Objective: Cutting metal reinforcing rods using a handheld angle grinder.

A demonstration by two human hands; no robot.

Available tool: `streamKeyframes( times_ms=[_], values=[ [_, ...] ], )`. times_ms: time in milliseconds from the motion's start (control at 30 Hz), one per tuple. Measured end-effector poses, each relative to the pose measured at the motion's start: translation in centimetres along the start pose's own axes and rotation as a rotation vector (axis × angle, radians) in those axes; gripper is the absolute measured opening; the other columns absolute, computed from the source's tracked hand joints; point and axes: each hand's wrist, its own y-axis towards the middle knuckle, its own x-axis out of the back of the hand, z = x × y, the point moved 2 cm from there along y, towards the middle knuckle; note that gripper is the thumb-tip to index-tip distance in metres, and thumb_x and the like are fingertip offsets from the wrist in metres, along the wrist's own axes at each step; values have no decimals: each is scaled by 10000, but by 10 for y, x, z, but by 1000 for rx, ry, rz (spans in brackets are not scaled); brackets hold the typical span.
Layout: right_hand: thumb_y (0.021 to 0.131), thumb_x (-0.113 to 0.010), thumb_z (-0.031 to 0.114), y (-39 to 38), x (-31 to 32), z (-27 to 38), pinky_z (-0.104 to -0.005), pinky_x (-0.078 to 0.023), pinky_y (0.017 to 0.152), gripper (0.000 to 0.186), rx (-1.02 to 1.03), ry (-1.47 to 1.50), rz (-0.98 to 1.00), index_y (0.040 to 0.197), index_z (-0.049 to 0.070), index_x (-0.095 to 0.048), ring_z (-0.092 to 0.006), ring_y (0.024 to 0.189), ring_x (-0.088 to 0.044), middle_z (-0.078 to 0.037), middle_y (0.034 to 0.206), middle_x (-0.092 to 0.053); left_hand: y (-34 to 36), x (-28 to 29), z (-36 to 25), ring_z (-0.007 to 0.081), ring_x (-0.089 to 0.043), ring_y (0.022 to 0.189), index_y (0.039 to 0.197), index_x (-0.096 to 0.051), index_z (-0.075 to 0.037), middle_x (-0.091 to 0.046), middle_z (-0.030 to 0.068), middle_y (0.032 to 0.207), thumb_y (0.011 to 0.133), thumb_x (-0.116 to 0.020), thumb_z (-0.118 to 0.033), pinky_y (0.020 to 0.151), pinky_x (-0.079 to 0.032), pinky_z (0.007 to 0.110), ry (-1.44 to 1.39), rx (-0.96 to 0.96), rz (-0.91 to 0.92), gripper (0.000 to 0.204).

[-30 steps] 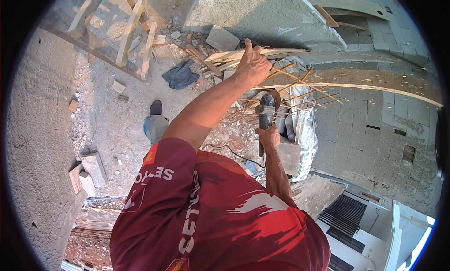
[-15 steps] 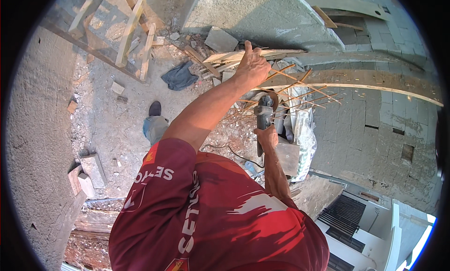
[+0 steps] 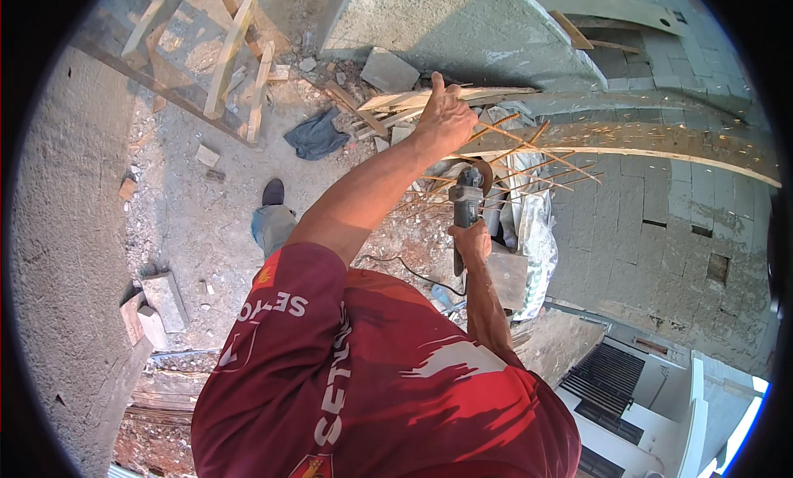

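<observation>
My left hand [image 3: 444, 118] reaches out ahead of me and is closed around a bundle of thin rusty steel rods [image 3: 537, 160] that fan out to the right. My right hand [image 3: 472, 240] grips the body of a grey angle grinder [image 3: 467, 199], and its disc is up against the rods just below my left hand. A streak of orange sparks [image 3: 628, 135] flies right along the block wall. The grinder's black cable [image 3: 413, 271] trails back toward my red shirt.
Wooden planks [image 3: 446, 98] and rubble lie under the rods. A white plastic sack [image 3: 533, 230] hangs by a grey block wall [image 3: 661, 222]. On the dirt ground below are my shoe [image 3: 273, 191], a dark cloth [image 3: 314, 137], a wooden frame [image 3: 235, 57] and loose bricks [image 3: 161, 300].
Both hands have stayed almost in place. The grinder remains against the rods and sparks keep streaming to the right.
</observation>
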Motion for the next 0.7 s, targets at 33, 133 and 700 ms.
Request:
streamKeyframes(
  times_ms=[33, 133, 700],
  values=[
    [570, -752, 331, 2, -3, -2, -444, -491, 810, 575, 5, -15, -2, 1002, -15, -596, -373, 930, -639, -212, 944, -666, 0, 0, 0, 244, -545, 960, 806, -727, -87, -664, 70, 751, 899, -494, -133, 1027, -235, 622, 0, -2, 28, 255],
    [571, -752, 333, 1, -1, -3, -443, -492, 808, 582, -10, -22, -6, 1011, -15, -595, -372, 935, -638, -212, 952, -666, 1, 8, -2, 244, -545, 968, 820, -727, -88, -666, 69, 763, 902, -485, -134, 1028, -233, 624, 16, -14, 90, 259],
    [569, -762, 329, 2, 0, -2, -440, -495, 814, 588, -1, -4, 9, 1008, -29, -605, -376, 931, -642, -229, 970, -665, 2, 5, -1, 258, -536, 1009, 860, -717, -62, -670, 86, 772, 916, -462, -143, 1036, -227, 631, -5, -15, 104, 274]
  ],
)
